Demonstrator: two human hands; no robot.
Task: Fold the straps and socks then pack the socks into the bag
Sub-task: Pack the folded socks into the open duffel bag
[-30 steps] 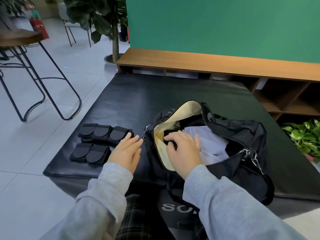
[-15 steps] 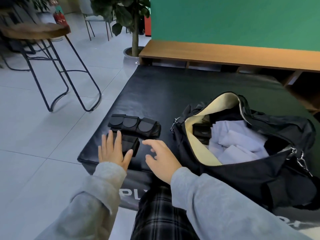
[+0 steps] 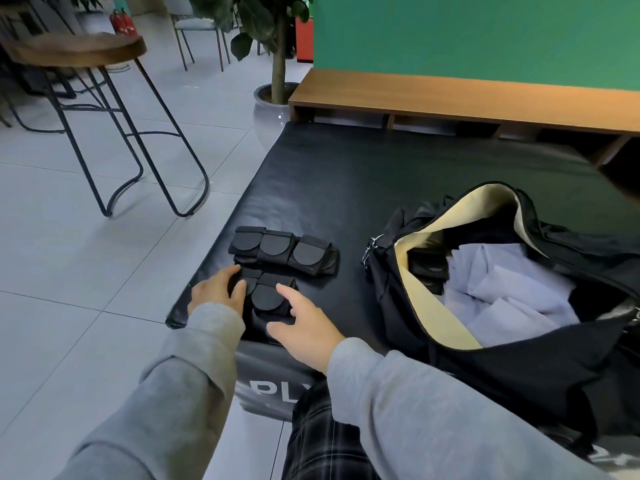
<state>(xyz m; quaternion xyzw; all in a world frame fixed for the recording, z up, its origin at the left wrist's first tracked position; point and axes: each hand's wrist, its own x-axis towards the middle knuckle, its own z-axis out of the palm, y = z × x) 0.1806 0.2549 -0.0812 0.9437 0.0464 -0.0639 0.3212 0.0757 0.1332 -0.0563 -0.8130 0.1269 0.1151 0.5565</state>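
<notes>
Left of the open bag (image 3: 491,341), both hands frame the nearer folded strap (image 3: 268,299): left hand (image 3: 218,294) curls over its left end, right hand (image 3: 304,329) spreads open, fingers touching its right side.

Matt black fabric on the folded straps (image 3: 268,299), perhaps perforated; the bag (image 3: 519,372) beside them shows dull black cloth, smooth cream lining, shiny metal clips (image 3: 371,249).

Looks like an office lounge or studio corner

Grey tile floor (image 3: 86,237), a wood-seat bar stool (image 3: 74,50), potted tree (image 3: 277,64), a green wall (image 3: 485,32) over a low wooden bench (image 3: 450,98), black padded mat (image 3: 381,174).
</notes>
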